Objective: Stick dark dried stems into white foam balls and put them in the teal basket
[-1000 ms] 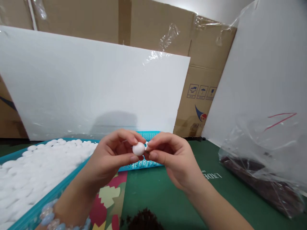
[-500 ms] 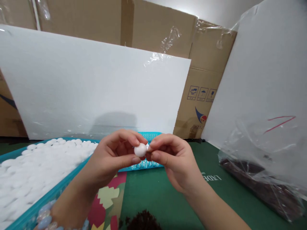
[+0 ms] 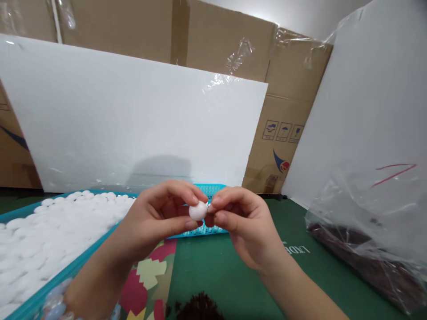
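Between the thumb and fingers of my left hand (image 3: 156, 215) is a smooth white ball (image 3: 198, 211). My right hand (image 3: 248, 226) is closed in a pinch right against the ball's right side. Whatever sits between those right fingertips is too small and hidden to name. Both hands are raised over the table, in front of a blue perforated basket (image 3: 217, 190), which they partly cover. To the left, a blue tray (image 3: 71, 268) holds a mass of similar white balls (image 3: 63, 231). A beaded bracelet (image 3: 55, 306) circles my left wrist.
A dark brown fibrous clump (image 3: 200, 307) lies at the near edge of the green table surface (image 3: 213, 266). At right stands a clear plastic bag (image 3: 353, 204) with dark brown material inside. White boards (image 3: 140, 111) and cardboard boxes (image 3: 220, 31) wall the back.
The hands and ball shift very slightly right in view, along with the background. My left hand keeps the ball, and the right fingertips stay pinched beside it.
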